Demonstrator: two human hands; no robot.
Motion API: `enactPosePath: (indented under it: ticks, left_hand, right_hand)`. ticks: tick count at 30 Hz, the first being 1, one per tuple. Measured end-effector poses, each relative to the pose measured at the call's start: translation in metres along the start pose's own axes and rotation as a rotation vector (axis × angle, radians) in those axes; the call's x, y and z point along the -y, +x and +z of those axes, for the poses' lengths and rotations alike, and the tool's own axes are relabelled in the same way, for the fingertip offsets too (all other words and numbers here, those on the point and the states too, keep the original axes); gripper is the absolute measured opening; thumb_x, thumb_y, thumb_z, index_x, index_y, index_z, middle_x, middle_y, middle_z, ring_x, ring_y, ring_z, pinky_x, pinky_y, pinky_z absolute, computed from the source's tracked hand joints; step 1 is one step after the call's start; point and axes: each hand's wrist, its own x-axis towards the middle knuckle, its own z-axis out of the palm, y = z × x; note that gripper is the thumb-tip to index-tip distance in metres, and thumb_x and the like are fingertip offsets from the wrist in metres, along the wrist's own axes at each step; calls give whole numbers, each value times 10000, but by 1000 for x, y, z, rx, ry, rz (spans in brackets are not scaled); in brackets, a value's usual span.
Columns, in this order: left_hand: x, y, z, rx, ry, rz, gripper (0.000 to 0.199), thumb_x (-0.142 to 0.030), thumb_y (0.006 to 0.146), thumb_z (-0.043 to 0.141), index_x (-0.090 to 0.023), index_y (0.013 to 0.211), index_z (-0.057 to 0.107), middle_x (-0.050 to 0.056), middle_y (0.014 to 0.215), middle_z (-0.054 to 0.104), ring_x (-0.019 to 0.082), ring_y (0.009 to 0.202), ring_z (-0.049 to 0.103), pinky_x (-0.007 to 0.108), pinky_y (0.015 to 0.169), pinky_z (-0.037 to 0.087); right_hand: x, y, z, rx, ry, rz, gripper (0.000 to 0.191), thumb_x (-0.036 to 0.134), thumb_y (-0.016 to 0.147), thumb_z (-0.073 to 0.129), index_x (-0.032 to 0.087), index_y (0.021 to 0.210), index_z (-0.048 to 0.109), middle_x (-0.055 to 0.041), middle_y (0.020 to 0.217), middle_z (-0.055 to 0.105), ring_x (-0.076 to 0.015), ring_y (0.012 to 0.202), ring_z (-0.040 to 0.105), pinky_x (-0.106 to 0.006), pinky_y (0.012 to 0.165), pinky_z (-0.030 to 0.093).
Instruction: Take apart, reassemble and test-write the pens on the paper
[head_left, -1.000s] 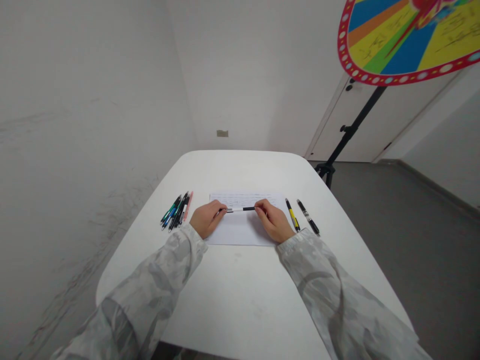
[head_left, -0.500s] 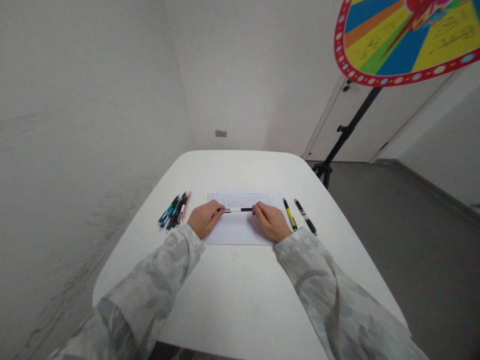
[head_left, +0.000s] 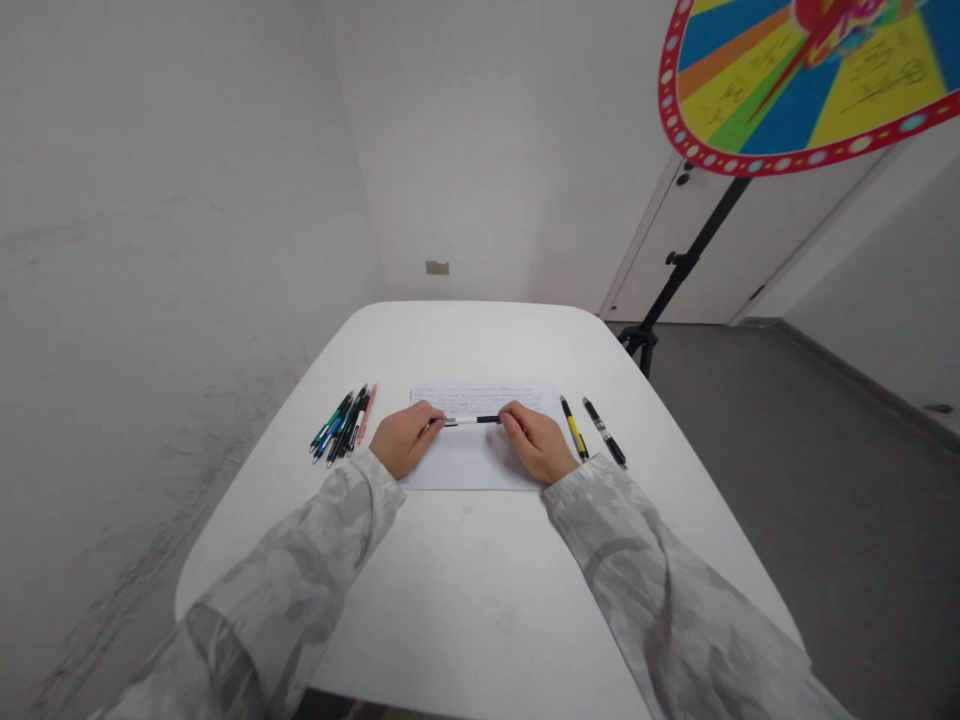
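A black and white pen [head_left: 472,421] lies level between my hands, above a sheet of paper [head_left: 472,470] with lines of handwriting on its far part. My left hand [head_left: 409,438] pinches the pen's clip end. At the black end, my right hand [head_left: 536,440] has its thumb and fingers closed on it. The fingertips cover both ends of the pen. Just right of the paper lie a yellow and black pen [head_left: 574,428] and a black pen with a pale band [head_left: 604,432].
Several pens [head_left: 341,428], in black, blue, green and pink, lie in a bunch left of the paper on the white table [head_left: 465,570]. A wall stands close on the left. Beyond the table's right side, a colourful wheel [head_left: 810,90] stands on a black tripod [head_left: 694,255].
The whole view has shifted slightly, so everything sits a little further left. Both hands keep the same hold on the pen.
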Motion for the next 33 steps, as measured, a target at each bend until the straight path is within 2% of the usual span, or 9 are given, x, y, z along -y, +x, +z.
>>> enactPosePath:
  ticks: [4,8,14,17,23,29,33]
  left_hand:
    - [2,-1,1,4,-2,-7,247,-325,1122,438,-205,1139,653,60,1020,714,186,935,694,306,859,544]
    - [3,-1,2,5,0,-4,240,-323,1118,447,-204,1135,654,59,1019,718,187,926,698,303,845,543]
    - [3,0,2,-17,-1,17,238,-315,1119,441,-205,1135,652,61,1021,721,189,929,702,308,841,545]
    - [3,0,2,-18,4,21,232,-315,1120,446,-206,1136,651,58,1012,716,192,924,698,312,844,547]
    - [1,0,2,-24,0,21,235,-315,1118,452,-210,1133,662,58,1012,718,191,931,705,307,852,553]
    - [3,0,3,-22,7,12,231,-313,1116,458,-207,1136,662,61,1018,720,193,933,706,311,847,552]
    - [3,-1,3,-21,8,17,223,-317,1120,458,-211,1145,652,59,1020,718,191,934,705,314,842,551]
  right_hand:
    - [-2,1,1,17,-27,1,402,442,1114,335,252,894,612,-24,761,655,-209,737,622,-311,728,398]
    - [-4,1,2,24,-34,-3,388,428,1115,337,250,883,592,-25,757,657,-209,740,626,-307,724,398]
    - [-2,-1,0,4,15,-7,234,385,1087,409,245,1049,593,9,747,633,-196,672,595,-309,686,389]
    - [-2,-2,0,12,33,-13,223,378,1082,426,245,1140,595,25,728,617,-194,664,593,-307,681,395]
    - [-6,1,3,5,15,-14,354,415,1119,370,243,931,616,-21,816,680,-203,775,636,-316,750,421]
    - [-3,-1,2,11,62,-11,203,373,1072,460,236,1138,594,27,732,594,-183,653,565,-309,680,400]
    - [-1,-1,0,7,54,-35,227,379,1081,436,240,1133,607,13,764,625,-195,708,604,-313,710,417]
